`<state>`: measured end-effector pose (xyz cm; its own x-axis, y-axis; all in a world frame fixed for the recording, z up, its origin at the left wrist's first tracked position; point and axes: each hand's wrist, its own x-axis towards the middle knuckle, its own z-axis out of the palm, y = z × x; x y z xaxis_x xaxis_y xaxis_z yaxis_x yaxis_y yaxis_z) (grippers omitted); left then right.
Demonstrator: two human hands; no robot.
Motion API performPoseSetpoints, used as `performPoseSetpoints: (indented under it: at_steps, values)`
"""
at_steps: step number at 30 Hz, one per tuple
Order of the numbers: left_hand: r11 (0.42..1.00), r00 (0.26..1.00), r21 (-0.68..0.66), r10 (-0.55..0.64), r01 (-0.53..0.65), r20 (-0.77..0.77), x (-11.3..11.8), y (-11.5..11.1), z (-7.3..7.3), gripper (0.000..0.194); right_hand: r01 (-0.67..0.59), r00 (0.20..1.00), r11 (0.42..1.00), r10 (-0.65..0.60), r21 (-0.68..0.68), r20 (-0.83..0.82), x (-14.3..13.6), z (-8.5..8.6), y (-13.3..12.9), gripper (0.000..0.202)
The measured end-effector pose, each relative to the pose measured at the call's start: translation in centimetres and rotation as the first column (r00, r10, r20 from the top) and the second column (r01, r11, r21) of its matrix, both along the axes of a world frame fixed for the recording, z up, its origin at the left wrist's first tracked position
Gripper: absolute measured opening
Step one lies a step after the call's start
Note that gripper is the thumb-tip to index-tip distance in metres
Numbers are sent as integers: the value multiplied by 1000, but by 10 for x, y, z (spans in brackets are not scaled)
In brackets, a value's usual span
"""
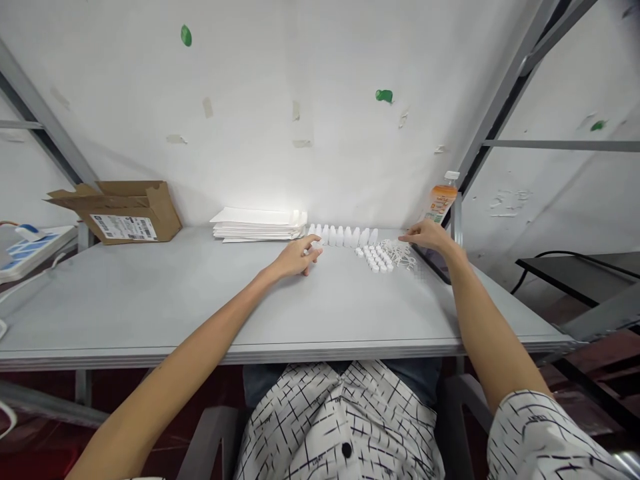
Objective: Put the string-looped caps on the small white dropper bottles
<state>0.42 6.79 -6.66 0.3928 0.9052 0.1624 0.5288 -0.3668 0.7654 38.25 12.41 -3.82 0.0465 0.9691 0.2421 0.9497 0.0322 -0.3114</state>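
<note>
A row of small white bottles stands at the back of the grey table. My left hand is at the left end of the row, thumb and fingers apart, beside a small whitish item that is hard to make out. Right of the middle lie several white caps in a cluster. Next to them is a tangled pile of thin white pieces. Just above this pile is my right hand, its fingertips pressed together; whatever they hold, if anything, is too small to name.
A stack of white sheets or envelopes lies at the back, left of the bottles. Further left sits an open cardboard box. An orange-labelled bottle and a dark flat object are at the right. A power strip is far left.
</note>
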Motion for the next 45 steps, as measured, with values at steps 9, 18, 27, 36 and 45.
performPoseSetpoints:
  at_steps: [9,18,27,36,45]
  values:
    - [1000,999,30,6,-4,-51,-1,0,0,43,-46,999,999,45,28,5,-10,-13,8,26]
    - [999,997,43,3,0,-76,-1,1,-1,46,-57,998,998,58,14,-24,-21,-11,5,15]
    - [990,982,142,10,17,-189,2,-3,1,45,-50,971,976,97,210,-219,-37,2,-5,26]
    - [941,934,334,78,47,-349,9,-9,2,46,-502,608,834,529,229,-592,-123,9,-46,28]
    - [956,940,292,62,41,-335,9,-11,5,46,-644,560,759,550,91,-620,-145,2,-59,20]
